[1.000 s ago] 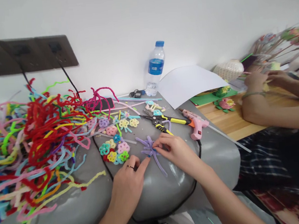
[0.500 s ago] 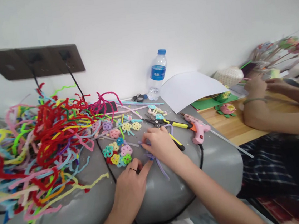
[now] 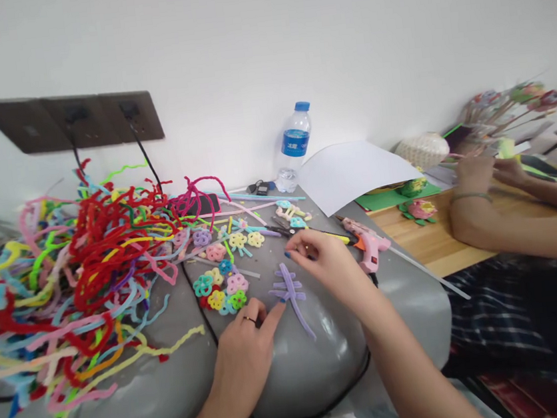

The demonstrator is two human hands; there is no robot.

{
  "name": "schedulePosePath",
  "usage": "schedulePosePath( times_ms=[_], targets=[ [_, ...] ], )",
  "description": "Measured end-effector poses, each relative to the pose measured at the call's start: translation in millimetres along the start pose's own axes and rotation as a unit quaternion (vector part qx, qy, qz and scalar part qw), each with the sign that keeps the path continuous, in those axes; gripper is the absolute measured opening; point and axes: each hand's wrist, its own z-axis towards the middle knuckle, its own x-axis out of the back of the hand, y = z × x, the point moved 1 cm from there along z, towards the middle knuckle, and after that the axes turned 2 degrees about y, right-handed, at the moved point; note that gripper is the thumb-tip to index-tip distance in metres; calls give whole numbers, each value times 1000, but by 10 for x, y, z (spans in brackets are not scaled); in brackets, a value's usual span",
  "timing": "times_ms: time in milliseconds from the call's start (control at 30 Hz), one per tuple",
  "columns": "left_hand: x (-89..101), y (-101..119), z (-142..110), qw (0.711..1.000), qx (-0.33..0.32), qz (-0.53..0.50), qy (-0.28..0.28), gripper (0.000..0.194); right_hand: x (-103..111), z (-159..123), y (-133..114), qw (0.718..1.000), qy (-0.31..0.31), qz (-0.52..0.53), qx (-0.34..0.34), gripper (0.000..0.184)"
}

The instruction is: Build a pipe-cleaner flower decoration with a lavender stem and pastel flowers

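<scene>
A small figure of light purple pipe cleaner, a long stem with short cross pieces, lies on the grey tabletop. My left hand, a ring on one finger, presses a fingertip against the figure's left side and holds it down. Above and to the right of the figure, my right hand is raised with thumb and index finger drawn together. Whether something small is between them I cannot make out. Behind that hand lie pliers with black and yellow handles, partly covered. Several pipe-cleaner flowers sit left of the figure.
A large heap of coloured pipe cleaners covers the left side. A pink glue gun, a water bottle and white paper stand or lie beyond my right hand. Another person's arms work at the wooden table.
My right hand has left the purple figure and moved up and right, uncovering it. My left hand stays at the figure's side. The camera view has shifted slightly.
</scene>
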Motion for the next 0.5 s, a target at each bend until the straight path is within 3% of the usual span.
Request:
schedulePosePath(
  times_ms=[167,333,500],
  targets=[
    [15,-5,2,1000,1,-8,-5,56,-44,-411,106,996,-71,50,-15,13],
    [16,-13,5,1000,-1,-13,5,55,-172,-534,171,998,-36,53,-21,15],
    [4,-16,1,1000,0,-10,12,56,-246,-519,220,997,-40,61,-36,14]
  ],
)
